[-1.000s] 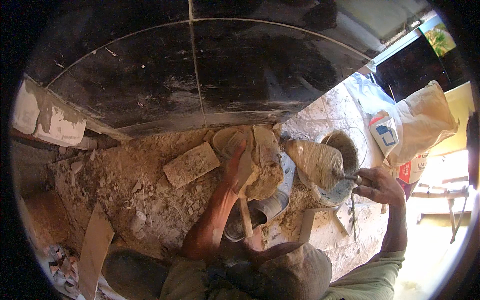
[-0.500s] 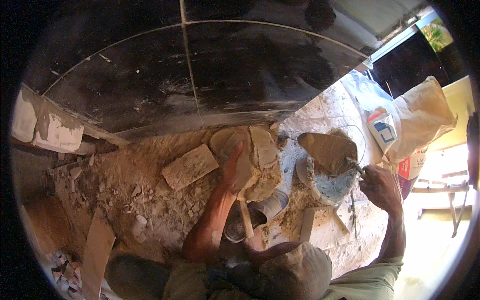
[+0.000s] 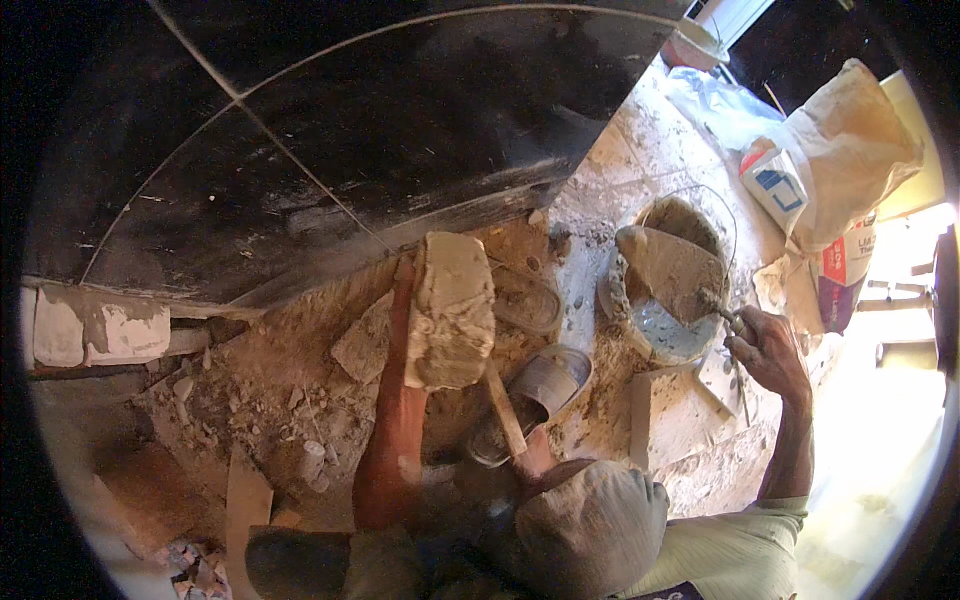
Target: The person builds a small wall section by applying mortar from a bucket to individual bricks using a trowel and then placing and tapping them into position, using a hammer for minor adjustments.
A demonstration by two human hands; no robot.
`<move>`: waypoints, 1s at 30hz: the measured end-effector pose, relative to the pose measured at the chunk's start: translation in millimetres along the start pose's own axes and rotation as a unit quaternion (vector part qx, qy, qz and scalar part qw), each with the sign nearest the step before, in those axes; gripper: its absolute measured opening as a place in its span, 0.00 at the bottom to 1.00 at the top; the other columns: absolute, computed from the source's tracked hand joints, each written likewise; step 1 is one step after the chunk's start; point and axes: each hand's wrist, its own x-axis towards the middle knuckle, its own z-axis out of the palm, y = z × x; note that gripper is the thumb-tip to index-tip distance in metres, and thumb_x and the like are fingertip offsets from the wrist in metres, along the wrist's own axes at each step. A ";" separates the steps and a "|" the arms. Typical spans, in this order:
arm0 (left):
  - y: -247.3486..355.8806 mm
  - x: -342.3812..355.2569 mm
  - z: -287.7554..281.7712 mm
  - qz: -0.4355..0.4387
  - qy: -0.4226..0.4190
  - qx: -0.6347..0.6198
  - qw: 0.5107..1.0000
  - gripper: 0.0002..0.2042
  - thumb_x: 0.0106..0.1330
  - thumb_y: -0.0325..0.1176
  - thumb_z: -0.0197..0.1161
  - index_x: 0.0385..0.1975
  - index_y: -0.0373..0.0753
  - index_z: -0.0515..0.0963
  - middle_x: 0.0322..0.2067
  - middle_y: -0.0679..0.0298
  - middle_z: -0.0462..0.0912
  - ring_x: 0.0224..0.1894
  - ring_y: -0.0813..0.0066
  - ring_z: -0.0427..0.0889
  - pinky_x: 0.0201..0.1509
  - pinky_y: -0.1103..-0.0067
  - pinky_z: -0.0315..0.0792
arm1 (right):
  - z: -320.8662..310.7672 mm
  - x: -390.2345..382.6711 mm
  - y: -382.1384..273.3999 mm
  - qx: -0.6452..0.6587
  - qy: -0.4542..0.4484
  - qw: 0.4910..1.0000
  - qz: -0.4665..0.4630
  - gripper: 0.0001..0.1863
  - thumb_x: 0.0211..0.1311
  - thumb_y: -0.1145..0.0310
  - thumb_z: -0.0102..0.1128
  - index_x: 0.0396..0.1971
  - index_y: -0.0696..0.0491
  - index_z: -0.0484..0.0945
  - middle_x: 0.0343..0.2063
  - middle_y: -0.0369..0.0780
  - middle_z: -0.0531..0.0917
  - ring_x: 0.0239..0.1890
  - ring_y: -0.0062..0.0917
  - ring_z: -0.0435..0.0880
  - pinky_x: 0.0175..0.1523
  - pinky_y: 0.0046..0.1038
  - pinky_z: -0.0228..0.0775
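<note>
The left hand [image 3: 405,285] was wrapped around the edge of a mortar-caked block [image 3: 450,310], fingers closed on its far side, holding it up on edge over the rubble-strewn floor [image 3: 250,400] just below the dark tiled wall [image 3: 400,130]. The right hand [image 3: 765,350] was closed on the handle of a trowel [image 3: 715,305], whose blade dipped into the wet mortar in a bucket [image 3: 665,285] standing to the right of the block.

The block looked heavy and was gripped by one hand only, so it could have slipped or tipped and come down on the sandalled foot [image 3: 530,395] right beside it. A second sandal [image 3: 525,300] lay just beyond the block, equally close. Loose chunks underfoot made an uneven bed, so a block set down there could have rocked. A loaded trowel carried across from the bucket could have shed mortar on the way.

Counted: one block in hand, one bucket, one trowel, two sandals, one flat tile offcut [image 3: 670,415] beside the bucket, one wooden-handled tool [image 3: 505,410] lying by the foot, one white brick piece [image 3: 95,330] at the left edge, two sacks [image 3: 850,150] at the upper right, with a small carton [image 3: 775,185] leaning against them. The rubble fragments were too many and too broken to count.
</note>
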 end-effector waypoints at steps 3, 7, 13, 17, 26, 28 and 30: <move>25.9 -25.0 -12.1 -0.069 0.012 -0.008 0.997 0.31 0.67 0.59 0.47 0.59 0.40 0.68 0.49 0.55 0.78 0.44 0.62 0.82 0.42 0.65 0.81 | 7.0 5.5 12.4 -0.040 0.009 0.999 -0.027 0.11 0.49 0.67 0.61 0.27 0.58 0.74 0.13 0.44 0.72 0.17 0.30 0.74 0.27 0.34 0.65; 32.2 -15.2 -39.9 -0.100 0.012 -0.086 0.991 0.35 0.65 0.55 0.52 0.61 0.30 0.60 0.52 0.44 0.71 0.46 0.46 0.78 0.45 0.54 0.78 | 22.0 6.1 39.4 -0.010 0.034 0.999 -0.007 0.12 0.50 0.64 0.60 0.25 0.59 0.72 0.13 0.44 0.72 0.16 0.31 0.72 0.27 0.34 0.64; 48.7 -28.8 -34.9 -0.022 0.096 0.033 0.995 0.31 0.68 0.57 0.47 0.58 0.36 0.66 0.42 0.48 0.80 0.33 0.57 0.85 0.30 0.62 0.85 | 21.5 10.2 56.8 -0.033 -0.022 0.998 0.057 0.11 0.51 0.65 0.60 0.24 0.57 0.73 0.13 0.43 0.77 0.18 0.31 0.79 0.27 0.34 0.67; 54.4 -14.6 -51.6 -0.081 -0.041 -0.144 0.985 0.37 0.67 0.58 0.45 0.61 0.26 0.58 0.50 0.34 0.70 0.44 0.36 0.78 0.39 0.49 0.81 | 42.6 6.9 53.7 -0.156 0.076 0.985 0.007 0.06 0.54 0.71 0.60 0.27 0.58 0.74 0.23 0.45 0.80 0.25 0.34 0.81 0.33 0.34 0.71; 77.7 -15.7 -85.8 -0.200 -0.193 -0.202 0.939 0.38 0.67 0.49 0.54 0.64 0.25 0.49 0.58 0.32 0.58 0.60 0.31 0.64 0.57 0.42 0.69 | 192.6 66.1 -80.1 0.300 -0.110 0.943 -0.088 0.16 0.65 0.65 0.56 0.47 0.60 0.76 0.38 0.41 0.80 0.35 0.25 0.79 0.39 0.25 0.73; 85.2 -28.8 -74.9 -0.166 -0.198 -0.184 0.948 0.38 0.66 0.48 0.56 0.64 0.26 0.48 0.58 0.34 0.58 0.61 0.33 0.62 0.59 0.44 0.67 | 272.1 100.6 -119.5 0.551 -0.179 0.815 0.009 0.22 0.64 0.64 0.59 0.51 0.64 0.70 0.39 0.42 0.79 0.38 0.24 0.79 0.37 0.26 0.75; 69.8 -13.1 -82.8 -0.171 -0.212 -0.194 0.942 0.39 0.64 0.46 0.59 0.64 0.27 0.47 0.58 0.36 0.58 0.62 0.35 0.61 0.62 0.46 0.65 | 334.5 124.7 -145.6 0.663 -0.062 0.746 -0.002 0.25 0.64 0.63 0.59 0.54 0.63 0.66 0.37 0.44 0.79 0.30 0.26 0.81 0.29 0.28 0.74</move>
